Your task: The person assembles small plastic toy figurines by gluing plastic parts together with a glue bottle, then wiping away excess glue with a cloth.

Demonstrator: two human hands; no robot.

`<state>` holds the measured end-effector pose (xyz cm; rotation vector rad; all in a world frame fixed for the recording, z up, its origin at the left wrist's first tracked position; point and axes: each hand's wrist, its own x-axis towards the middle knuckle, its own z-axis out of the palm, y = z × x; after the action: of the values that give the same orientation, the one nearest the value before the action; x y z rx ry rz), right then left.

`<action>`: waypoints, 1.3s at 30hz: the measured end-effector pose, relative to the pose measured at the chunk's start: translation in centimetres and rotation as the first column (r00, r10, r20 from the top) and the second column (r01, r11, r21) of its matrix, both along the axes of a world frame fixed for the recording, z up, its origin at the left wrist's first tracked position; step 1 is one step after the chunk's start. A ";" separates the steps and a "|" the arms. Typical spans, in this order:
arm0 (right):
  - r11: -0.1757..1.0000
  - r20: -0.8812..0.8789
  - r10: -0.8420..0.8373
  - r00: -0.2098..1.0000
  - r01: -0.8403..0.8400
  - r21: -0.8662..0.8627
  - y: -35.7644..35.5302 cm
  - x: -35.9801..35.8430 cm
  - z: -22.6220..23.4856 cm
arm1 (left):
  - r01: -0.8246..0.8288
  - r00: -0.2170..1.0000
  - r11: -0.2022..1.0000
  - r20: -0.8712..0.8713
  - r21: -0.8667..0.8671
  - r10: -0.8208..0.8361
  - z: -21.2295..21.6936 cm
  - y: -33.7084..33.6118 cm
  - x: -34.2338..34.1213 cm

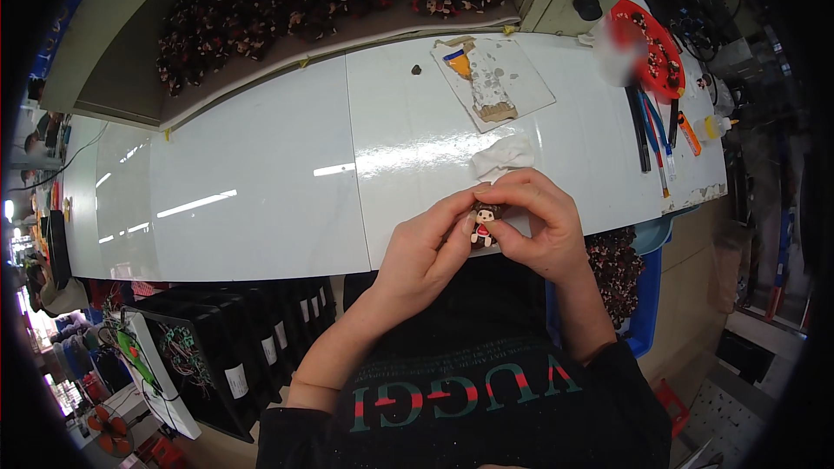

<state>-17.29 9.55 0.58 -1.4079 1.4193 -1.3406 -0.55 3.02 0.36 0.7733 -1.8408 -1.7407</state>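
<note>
Between the fingertips of both hands is a small doll figurine (485, 227) with brown hair, a pale face and a red outfit, held upright just over the table's near edge. My left hand (427, 239) pinches it from the left side. Around its right side and top curl the fingers and thumb of my right hand (546, 224). The figurine's back is hidden by the fingers. Just beyond my hands a crumpled white tissue (504, 156) lies on the white table (261, 156).
A board (526, 78) with a blue-and-orange piece stands farther back, near a small dark lump (416, 70). On the right are a red tray (665, 48) of figurine parts, pens and brushes (647, 130). Many figurines (313, 0) fill the shelf; more lie in a blue crate (643, 330).
</note>
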 end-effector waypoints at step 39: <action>0.937 -0.661 0.237 0.712 -0.348 -0.038 -2.7 0.3 3.3 | 0.185 0.978 0.945 -0.144 0.271 -0.150 -1.2 -1.1 2.9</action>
<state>-16.96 6.89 3.86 -2.2561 1.4209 -0.7854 2.34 1.95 -0.82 0.6122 -1.6374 -2.1439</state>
